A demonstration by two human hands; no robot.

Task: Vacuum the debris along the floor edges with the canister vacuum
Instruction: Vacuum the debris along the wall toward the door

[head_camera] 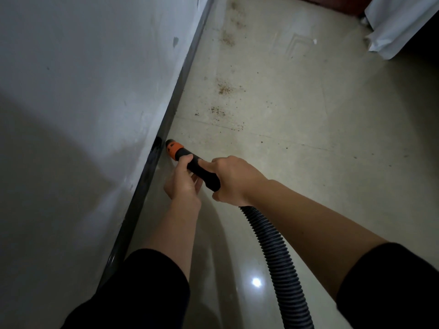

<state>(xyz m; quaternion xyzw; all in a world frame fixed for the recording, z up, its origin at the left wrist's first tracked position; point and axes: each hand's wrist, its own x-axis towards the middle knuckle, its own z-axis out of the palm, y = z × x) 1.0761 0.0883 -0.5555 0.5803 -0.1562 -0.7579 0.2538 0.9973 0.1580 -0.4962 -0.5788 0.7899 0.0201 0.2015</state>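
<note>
Orange plastic rings the tip of the nozzle (176, 148), and that tip sits low on the floor (308, 150) just beside the baseboard (181, 91), aimed into the seam where dirt collects. From where I stand, the person looks to be crouched close, both arms reaching down toward the baseboard. The left hand (181, 184), the one nearer the baseboard, pinches the black grip just behind the orange ring, thumb on top and fingers tucked under. I'd say that hand steers the tip. The right hand (234, 178), a little farther out from the baseboard, is wrapped around the back of the grip where the ribbed hose (273, 248) joins, probably to carry the weight and push. The hose trails back away from the baseboard, under the right forearm and out of sight. The canister itself is not in view.

The debris (224, 87) lies ahead as brown crumbs in scattered patches, near the baseboard but not against it, farther along its run than the nozzle tip. None of it is under the tip now, so the job seems only partly done. The next stretch calls for sliding forward along the baseboard and swinging out a bit. Well out from the baseboard, at the far end, a white sheet (392, 32) hangs to the floor.
</note>
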